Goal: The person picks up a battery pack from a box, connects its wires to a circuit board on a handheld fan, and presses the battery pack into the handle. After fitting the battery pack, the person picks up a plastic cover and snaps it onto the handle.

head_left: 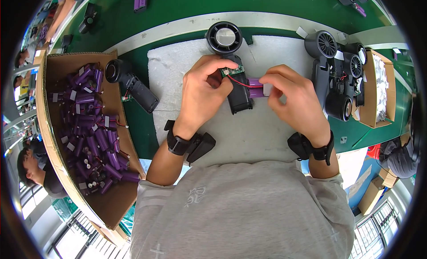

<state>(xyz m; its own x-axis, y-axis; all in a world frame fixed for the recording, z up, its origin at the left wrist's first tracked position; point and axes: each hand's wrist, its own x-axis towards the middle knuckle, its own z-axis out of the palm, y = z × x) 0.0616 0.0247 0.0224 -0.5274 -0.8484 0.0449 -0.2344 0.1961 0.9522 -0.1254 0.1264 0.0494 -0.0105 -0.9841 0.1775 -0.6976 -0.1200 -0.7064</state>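
Note:
A black handheld fan (240,99) lies on the white foam pad with its round head pointing away and its handle opened. My left hand (202,87) is closed at the handle, index fingertip and thumb on the green circuit board (239,70) inside. Red and black wires (239,82) run from the board to a purple battery cell (255,91) just right of the handle. My right hand (296,96) pinches that battery at a whitish patch on its end, between thumb and index finger. Part of the board is hidden under my left fingers.
A cardboard box (42,112) full of purple batteries stands at the left. Another black fan (140,92) lies beside it. Several fans (322,67) are piled at the right, near a small box (390,90) of white pieces. A metal rail (178,30) crosses behind the foam pad (169,67).

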